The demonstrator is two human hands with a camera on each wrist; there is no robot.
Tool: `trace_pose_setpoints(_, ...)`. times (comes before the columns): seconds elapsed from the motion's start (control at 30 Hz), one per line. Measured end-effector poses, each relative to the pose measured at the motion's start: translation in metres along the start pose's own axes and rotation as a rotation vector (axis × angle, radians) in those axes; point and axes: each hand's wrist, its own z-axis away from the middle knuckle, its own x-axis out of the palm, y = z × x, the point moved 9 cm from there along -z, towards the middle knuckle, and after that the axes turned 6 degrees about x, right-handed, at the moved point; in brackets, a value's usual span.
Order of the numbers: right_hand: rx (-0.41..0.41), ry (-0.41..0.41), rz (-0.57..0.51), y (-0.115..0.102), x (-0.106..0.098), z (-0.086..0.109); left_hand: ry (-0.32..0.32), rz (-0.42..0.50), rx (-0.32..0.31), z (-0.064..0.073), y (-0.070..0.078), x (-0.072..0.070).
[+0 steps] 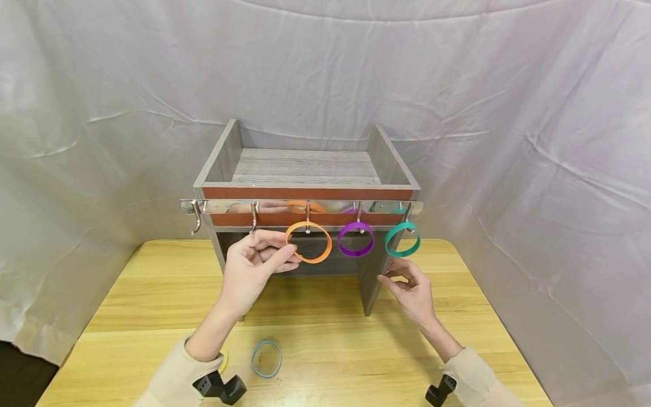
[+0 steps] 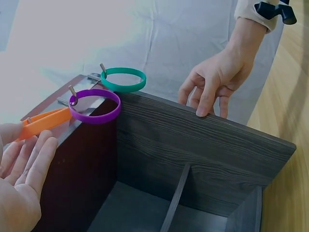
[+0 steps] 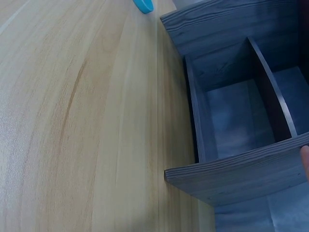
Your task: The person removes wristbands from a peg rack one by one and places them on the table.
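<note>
My left hand (image 1: pixel 249 265) pinches an orange wristband (image 1: pixel 328 249) between thumb and fingers. The band's top is at the middle hook (image 1: pixel 307 212) of a metal rail, and the hook's tip shows inside the loop. A purple wristband (image 1: pixel 356 253) and a green wristband (image 1: pixel 403 254) hang from the two hooks to the right. My right hand (image 1: pixel 414 291) touches the front edge of the right side panel (image 1: pixel 373 282) of a grey wooden shelf unit, thumb at the edge. In the left wrist view that hand (image 2: pixel 219 79) lies along the panel's outer side.
Two hooks (image 1: pixel 254 215) on the left of the rail carry no band. A blue wristband (image 1: pixel 266 359) lies on the wooden table (image 1: pixel 325 350); a yellow band (image 1: pixel 224 362) is partly hidden by my left sleeve. Grey cloth (image 1: pixel 325 73) hangs behind and at both sides.
</note>
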Motion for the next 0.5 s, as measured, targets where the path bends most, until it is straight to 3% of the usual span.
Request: trace_pose_setpoints(0.5,0.000,-0.004,-0.016,0.0003,0.0004,0.0003,-0.040,0.006,0.030,0.0075,0.0087,0.0013)
